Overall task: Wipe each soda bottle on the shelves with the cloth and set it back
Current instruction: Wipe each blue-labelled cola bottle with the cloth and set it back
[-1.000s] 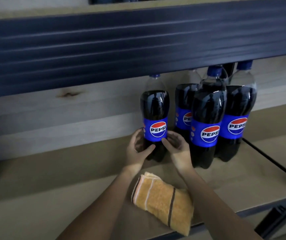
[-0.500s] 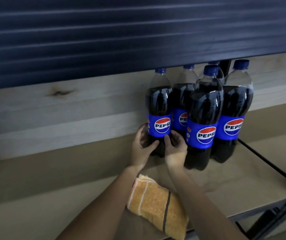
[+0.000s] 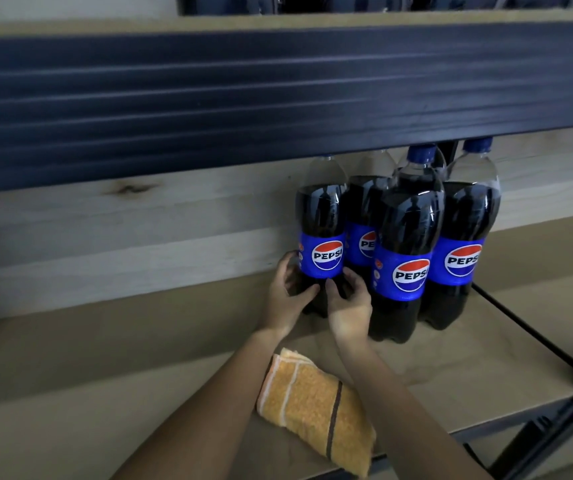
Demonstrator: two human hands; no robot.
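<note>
Standing upright on the wooden shelf (image 3: pixel 468 382), four soda bottles hold dark cola up to about their shoulders, with clear necks above and blue labels round their middles. The leftmost bottle (image 3: pixel 321 233) stands at the back near the pale plank wall (image 3: pixel 139 216), touching or just beside a second bottle (image 3: pixel 364 216) that is partly hidden behind the front bottle (image 3: pixel 408 258). The right bottle (image 3: pixel 465 237) stands close against that front one, its blue cap just under the dark blue edge of the upper shelf (image 3: pixel 278 98). A fifth cap may show behind the front bottle's neck, though the view there is too crowded to be sure. Both forearms reach forward from below. The left hand (image 3: pixel 285 296) wraps the lower left side of the leftmost bottle, thumb across its dark base. The right hand (image 3: pixel 349 303) cups the lower right side, fingers curled round it. The folded orange cloth (image 3: pixel 316 410) lies on the shelf's front edge between the forearms, held by neither hand.
</note>
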